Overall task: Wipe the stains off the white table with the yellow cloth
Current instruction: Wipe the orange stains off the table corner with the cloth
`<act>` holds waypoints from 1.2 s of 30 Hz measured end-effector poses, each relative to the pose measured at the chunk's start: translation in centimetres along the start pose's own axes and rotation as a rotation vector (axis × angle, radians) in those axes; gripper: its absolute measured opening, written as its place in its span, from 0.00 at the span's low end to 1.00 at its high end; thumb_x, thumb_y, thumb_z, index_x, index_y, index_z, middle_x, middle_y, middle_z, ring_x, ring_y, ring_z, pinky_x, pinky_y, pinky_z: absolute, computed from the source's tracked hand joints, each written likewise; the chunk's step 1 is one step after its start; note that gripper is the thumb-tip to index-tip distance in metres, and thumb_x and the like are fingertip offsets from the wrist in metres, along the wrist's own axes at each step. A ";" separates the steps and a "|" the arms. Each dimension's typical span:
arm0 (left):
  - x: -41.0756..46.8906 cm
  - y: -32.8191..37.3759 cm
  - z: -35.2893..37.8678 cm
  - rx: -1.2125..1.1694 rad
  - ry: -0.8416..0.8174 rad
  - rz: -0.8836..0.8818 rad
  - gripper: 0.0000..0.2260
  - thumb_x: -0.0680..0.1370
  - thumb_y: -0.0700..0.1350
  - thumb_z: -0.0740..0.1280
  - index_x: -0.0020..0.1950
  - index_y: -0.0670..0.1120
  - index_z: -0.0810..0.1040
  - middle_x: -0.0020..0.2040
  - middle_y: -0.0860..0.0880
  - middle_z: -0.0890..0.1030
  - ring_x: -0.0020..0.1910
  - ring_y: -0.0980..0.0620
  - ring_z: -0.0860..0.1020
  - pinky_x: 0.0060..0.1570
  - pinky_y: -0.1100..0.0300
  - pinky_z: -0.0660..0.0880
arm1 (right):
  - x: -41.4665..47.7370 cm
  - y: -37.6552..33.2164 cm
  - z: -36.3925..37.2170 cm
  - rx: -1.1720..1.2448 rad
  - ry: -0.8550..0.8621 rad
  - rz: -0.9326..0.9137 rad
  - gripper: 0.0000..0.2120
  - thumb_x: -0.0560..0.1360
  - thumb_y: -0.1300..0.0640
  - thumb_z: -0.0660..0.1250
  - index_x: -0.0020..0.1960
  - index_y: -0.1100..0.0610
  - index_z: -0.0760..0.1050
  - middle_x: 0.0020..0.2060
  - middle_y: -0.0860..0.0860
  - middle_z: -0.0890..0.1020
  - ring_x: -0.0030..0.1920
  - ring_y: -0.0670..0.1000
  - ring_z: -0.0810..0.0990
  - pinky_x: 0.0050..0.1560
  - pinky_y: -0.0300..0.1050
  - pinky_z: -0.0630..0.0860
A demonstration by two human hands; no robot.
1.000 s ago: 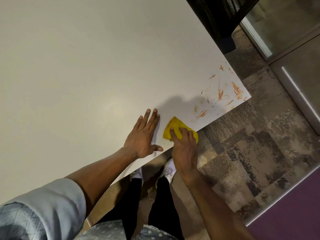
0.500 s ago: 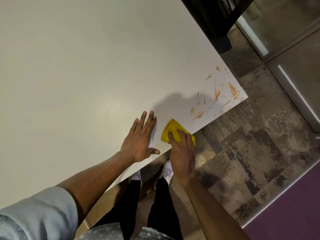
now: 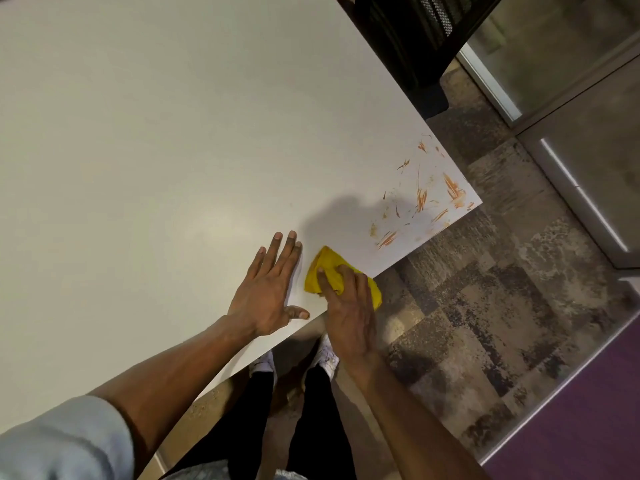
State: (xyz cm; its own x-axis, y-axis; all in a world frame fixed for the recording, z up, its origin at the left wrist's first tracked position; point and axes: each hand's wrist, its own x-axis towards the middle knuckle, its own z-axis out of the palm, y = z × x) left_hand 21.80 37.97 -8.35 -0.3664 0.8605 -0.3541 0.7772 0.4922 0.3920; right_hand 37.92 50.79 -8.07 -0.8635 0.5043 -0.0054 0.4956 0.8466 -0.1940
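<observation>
A bunched yellow cloth [image 3: 325,270] lies at the near edge of the white table [image 3: 156,133], partly hanging over it. My right hand [image 3: 348,311] presses down on the cloth with its fingers curled over it. My left hand [image 3: 266,284] rests flat on the table just left of the cloth, fingers spread. Orange-brown streaky stains [image 3: 420,199] cover the table's near right corner, to the right of the cloth and beyond it, apart from it.
A black chair or cabinet base [image 3: 408,46] stands past the table's right edge. Patterned grey carpet [image 3: 485,306] and a purple strip [image 3: 588,410] lie to the right. My legs and white shoes [image 3: 325,355] are under the table edge.
Both hands and the cloth hold nearly the same spot; the view has shifted slightly, so the stained corner sits a little lower and nearer the cloth.
</observation>
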 end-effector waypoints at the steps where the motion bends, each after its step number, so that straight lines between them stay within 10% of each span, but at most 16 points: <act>1: 0.0 0.0 0.0 0.005 -0.004 -0.004 0.60 0.71 0.82 0.51 0.89 0.44 0.38 0.88 0.47 0.31 0.88 0.43 0.32 0.88 0.42 0.41 | 0.2 0.3 0.0 -0.008 0.003 0.001 0.28 0.76 0.68 0.60 0.73 0.54 0.76 0.67 0.62 0.77 0.62 0.65 0.76 0.58 0.60 0.80; 6: 0.1 0.4 -0.5 0.060 -0.057 -0.033 0.59 0.75 0.80 0.59 0.88 0.44 0.34 0.87 0.46 0.28 0.87 0.42 0.29 0.88 0.41 0.42 | 7.4 3.9 -0.6 0.028 0.123 0.198 0.27 0.72 0.72 0.71 0.69 0.55 0.81 0.61 0.62 0.79 0.55 0.64 0.77 0.50 0.58 0.81; 29: 5.0 1.9 -2.2 0.022 -0.060 -0.062 0.66 0.68 0.85 0.55 0.87 0.44 0.31 0.86 0.45 0.26 0.86 0.44 0.27 0.87 0.41 0.38 | 2.2 4.3 -1.2 -0.008 0.065 0.019 0.29 0.74 0.68 0.69 0.73 0.53 0.76 0.68 0.60 0.77 0.63 0.63 0.74 0.58 0.60 0.78; 36: 5.2 2.5 -2.4 0.021 -0.053 -0.081 0.65 0.72 0.79 0.67 0.87 0.45 0.31 0.86 0.46 0.26 0.86 0.46 0.27 0.87 0.44 0.36 | 9.0 6.6 -1.8 0.001 0.068 0.133 0.30 0.71 0.69 0.68 0.72 0.52 0.78 0.66 0.61 0.77 0.60 0.64 0.76 0.52 0.59 0.78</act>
State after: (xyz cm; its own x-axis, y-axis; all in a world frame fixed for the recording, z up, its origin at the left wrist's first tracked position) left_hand 20.59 43.93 -7.15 -0.4013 0.8093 -0.4290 0.7568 0.5568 0.3424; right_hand 33.59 61.21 -7.65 -0.7819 0.6224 0.0351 0.6051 0.7714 -0.1971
